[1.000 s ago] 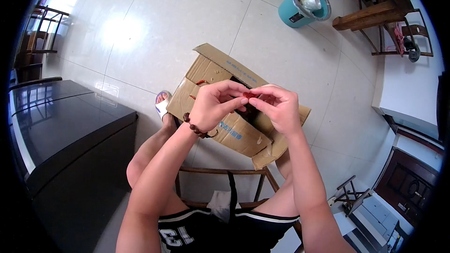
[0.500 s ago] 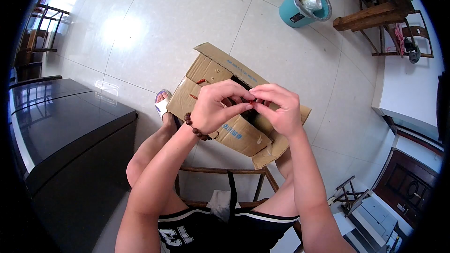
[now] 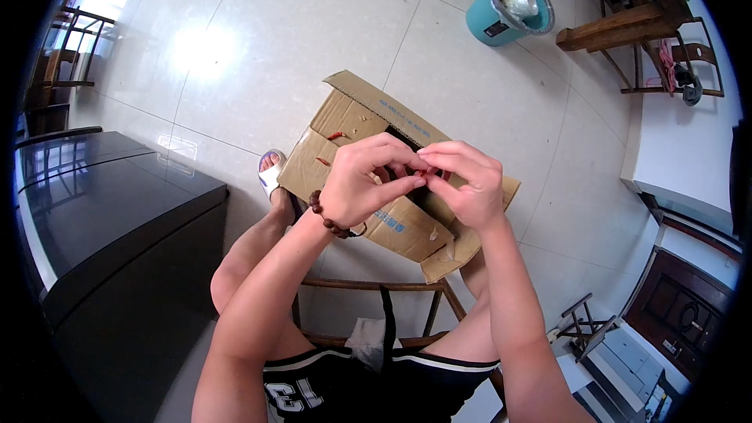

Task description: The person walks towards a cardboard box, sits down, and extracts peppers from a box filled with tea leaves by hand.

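Observation:
My left hand (image 3: pixel 374 170) and my right hand (image 3: pixel 468 180) meet fingertip to fingertip above a cardboard box (image 3: pixel 399 233). Both pinch a small dried red chili (image 3: pixel 424 174), mostly hidden by the fingers. On the box's left flap lie two more dried red chilies, one curved chili (image 3: pixel 338 135) and a smaller chili (image 3: pixel 323 161) below it. Behind my hands the box's dark opening (image 3: pixel 403 138) shows in part. A brown bead bracelet (image 3: pixel 329 223) circles my left wrist.
A teal bin (image 3: pixel 487 19) with a liner and rubbish stands at the upper right, near a wooden table leg (image 3: pixel 611 27). A dark glossy cabinet (image 3: pixel 117 188) is on the left. My sandalled foot (image 3: pixel 270 168) rests beside the box.
My hands have shifted very slightly, with the fingertips turning a little around the chili. The box and the chilies on its flap have stayed where they were.

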